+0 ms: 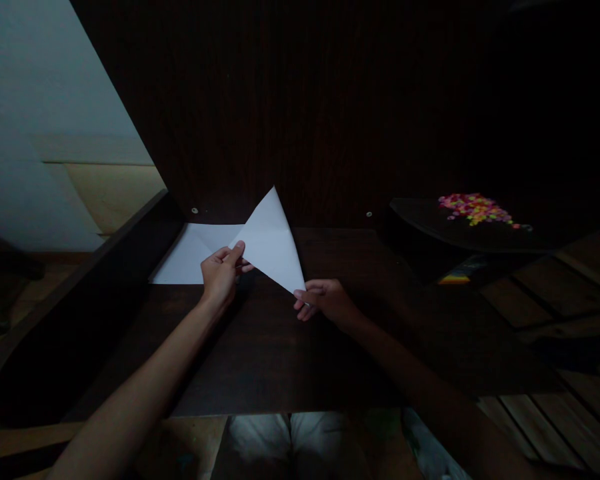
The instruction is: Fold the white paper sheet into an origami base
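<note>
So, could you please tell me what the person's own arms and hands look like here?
The left hand and right hand are both ungloved, and no rings, watch or bracelets can be made out. The left arm and right arm show no sleeves; the dimness hides any finer markings.

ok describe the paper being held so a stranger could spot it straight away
Over the dark desk, find the left hand and right hand. They hold the folded white paper, pointed and roughly triangular, unlike the flat paper lying further left.
</note>
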Tool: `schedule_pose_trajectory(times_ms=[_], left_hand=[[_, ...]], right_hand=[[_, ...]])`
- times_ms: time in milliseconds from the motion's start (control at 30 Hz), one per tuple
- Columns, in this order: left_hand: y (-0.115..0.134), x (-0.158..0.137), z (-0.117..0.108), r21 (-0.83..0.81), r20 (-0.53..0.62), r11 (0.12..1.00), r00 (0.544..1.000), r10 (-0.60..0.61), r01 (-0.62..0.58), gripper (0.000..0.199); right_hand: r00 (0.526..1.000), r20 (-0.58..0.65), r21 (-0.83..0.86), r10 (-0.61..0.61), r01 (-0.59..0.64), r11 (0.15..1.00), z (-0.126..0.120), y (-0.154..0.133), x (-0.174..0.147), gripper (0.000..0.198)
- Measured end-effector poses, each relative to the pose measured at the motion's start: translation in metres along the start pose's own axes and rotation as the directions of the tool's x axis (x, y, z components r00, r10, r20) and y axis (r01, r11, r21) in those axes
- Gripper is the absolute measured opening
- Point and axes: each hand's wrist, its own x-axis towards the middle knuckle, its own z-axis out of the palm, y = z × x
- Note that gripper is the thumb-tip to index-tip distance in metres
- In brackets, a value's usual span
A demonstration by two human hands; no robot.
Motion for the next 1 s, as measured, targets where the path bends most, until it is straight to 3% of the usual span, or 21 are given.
schedule_pose_trajectory(times_ms=[433, 633, 800, 900, 1000], left_hand=[[0.001, 0.000, 0.000, 0.014, -0.001, 1.000, 1.000, 0.010, -0.010, 0.038], [-0.004, -0.014, 0.007, 0.006, 0.161, 0.996, 0.983, -0.092, 0.092, 0.043], [-0.011, -0.032, 0.015, 0.156, 0.388, 0.977, 0.901, -0.196, 0.146, 0.039], [-0.014, -0.037, 0.016, 0.239, 0.435, 0.962, 0.872, -0.224, 0.128, 0.036], [-0.015, -0.037, 0.014, 0.259, 0.429, 0.959, 0.876, -0.219, 0.113, 0.035]], right_hand=[[1.000, -0.009, -0.024, -0.025, 0.025, 0.999, 0.000, 0.002, 0.000, 0.043], [1.000, -0.004, -0.001, -0.021, 0.021, 1.000, 0.000, 0.002, 0.001, 0.044], [1.000, -0.006, 0.004, -0.026, 0.026, 1.000, 0.001, 0.001, 0.000, 0.045], [1.000, 0.002, 0.001, -0.023, 0.023, 1.000, 0.002, 0.000, 0.000, 0.044], [1.000, 0.016, 0.004, -0.013, 0.013, 1.000, 0.002, -0.001, 0.000, 0.044]])
